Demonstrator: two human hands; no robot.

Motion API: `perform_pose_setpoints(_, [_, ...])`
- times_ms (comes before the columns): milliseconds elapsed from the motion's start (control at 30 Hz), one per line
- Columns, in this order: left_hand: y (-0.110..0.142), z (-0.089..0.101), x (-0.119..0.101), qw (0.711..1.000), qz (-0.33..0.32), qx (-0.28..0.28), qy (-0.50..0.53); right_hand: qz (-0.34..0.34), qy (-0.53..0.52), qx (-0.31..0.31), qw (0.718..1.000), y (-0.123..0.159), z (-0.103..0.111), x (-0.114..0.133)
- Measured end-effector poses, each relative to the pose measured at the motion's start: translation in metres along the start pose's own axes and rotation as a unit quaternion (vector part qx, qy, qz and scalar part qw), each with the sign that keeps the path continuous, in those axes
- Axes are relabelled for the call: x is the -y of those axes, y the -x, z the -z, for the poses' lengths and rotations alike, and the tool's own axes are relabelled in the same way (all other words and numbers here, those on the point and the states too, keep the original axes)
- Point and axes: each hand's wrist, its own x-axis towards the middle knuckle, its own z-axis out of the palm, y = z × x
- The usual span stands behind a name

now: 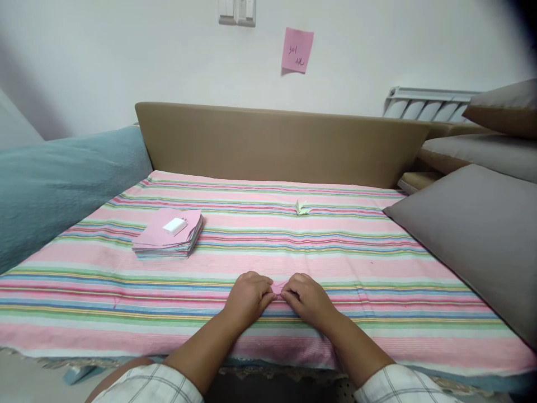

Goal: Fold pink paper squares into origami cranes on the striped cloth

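A small piece of folded pink paper (277,287) lies low over the striped cloth, near its front edge. My left hand (250,295) pinches the paper's left end between thumb and fingers. From the other side, my right hand (306,296) grips the right end the same way. Only the middle of the paper shows between my fingertips; its ends are hidden by my fingers.
Back left on the striped cloth (260,263) is a stack of coloured paper squares (168,246) with a white charger plug (175,225) on top. A folded pale green paper piece (301,208) sits farther back. Grey cushions (474,235) border the right, a blue armrest (71,179) the left.
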Motion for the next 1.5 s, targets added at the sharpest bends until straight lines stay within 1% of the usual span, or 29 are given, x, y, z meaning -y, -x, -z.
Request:
perform_pose_setpoints(133, [0.000, 0.000, 0.000, 1.000, 0.017, -0.013, 0.010, -0.026, -0.013, 0.008, 1.000, -0.002, 0.001, 0.001])
perform_pose_setpoints(367, [-0.003, -0.001, -0.002, 0.999, 0.038, -0.023, 0.019, -0.046, -0.016, 0.009, 0.999, -0.004, -0.001, 0.001])
perform_pose_setpoints(667, [-0.005, -0.001, -0.004, 0.998, 0.059, -0.012, -0.003, -0.086, 0.030, -0.005, 0.996, -0.009, -0.006, 0.006])
perform_pose_setpoints(1167, [-0.006, -0.002, -0.004, 0.997, 0.073, 0.010, 0.000, -0.096, 0.029, -0.011, 0.995, -0.011, -0.009, 0.007])
perform_pose_setpoints(1367, [-0.004, 0.000, -0.004, 0.993, 0.109, -0.004, 0.035, -0.093, 0.032, -0.008, 0.995, -0.010, -0.009, 0.006])
perform_pose_setpoints(1500, [-0.005, 0.001, -0.002, 0.994, 0.091, 0.000, 0.056, -0.091, 0.033, -0.012, 0.995, -0.010, -0.010, 0.005])
